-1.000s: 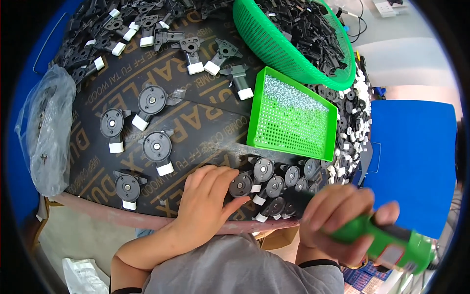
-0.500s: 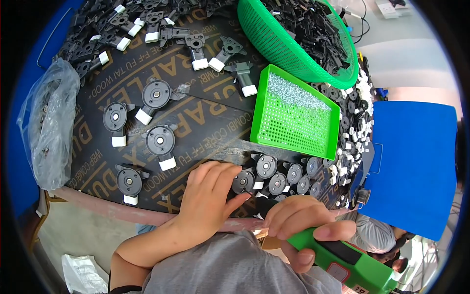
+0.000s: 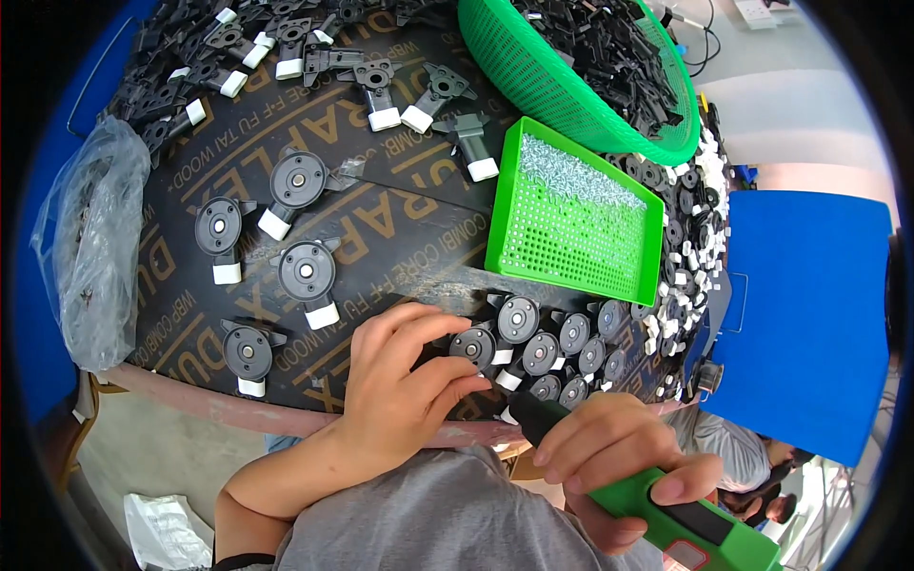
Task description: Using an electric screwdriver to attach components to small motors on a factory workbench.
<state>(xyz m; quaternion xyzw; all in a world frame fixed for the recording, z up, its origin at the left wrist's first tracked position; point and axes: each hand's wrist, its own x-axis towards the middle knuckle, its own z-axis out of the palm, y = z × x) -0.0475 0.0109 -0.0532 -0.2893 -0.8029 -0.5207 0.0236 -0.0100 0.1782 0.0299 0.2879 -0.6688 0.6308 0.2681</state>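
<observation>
My left hand (image 3: 405,376) is at the table's near edge, beside a round black disc assembly (image 3: 472,348). Its index finger and thumb come together at the disc's near side; anything pinched there is too small to make out. My right hand (image 3: 619,452) is closed around a green electric screwdriver (image 3: 690,519) with a black nose. The nose points toward the disc but stands apart from it, to the lower right. Several similar disc assemblies (image 3: 541,352) with white ends are grouped just right of the disc.
A green perforated tray (image 3: 562,271) holds many small screws (image 3: 571,173). Behind it stands a green basket (image 3: 505,71) of black parts. Loose assemblies (image 3: 306,271) lie at left near a clear plastic bag (image 3: 90,252). Black and white parts (image 3: 681,276) crowd the right.
My right hand and the screwdriver have drawn back to the right, away from the disc. My left index finger has moved down toward the thumb.
</observation>
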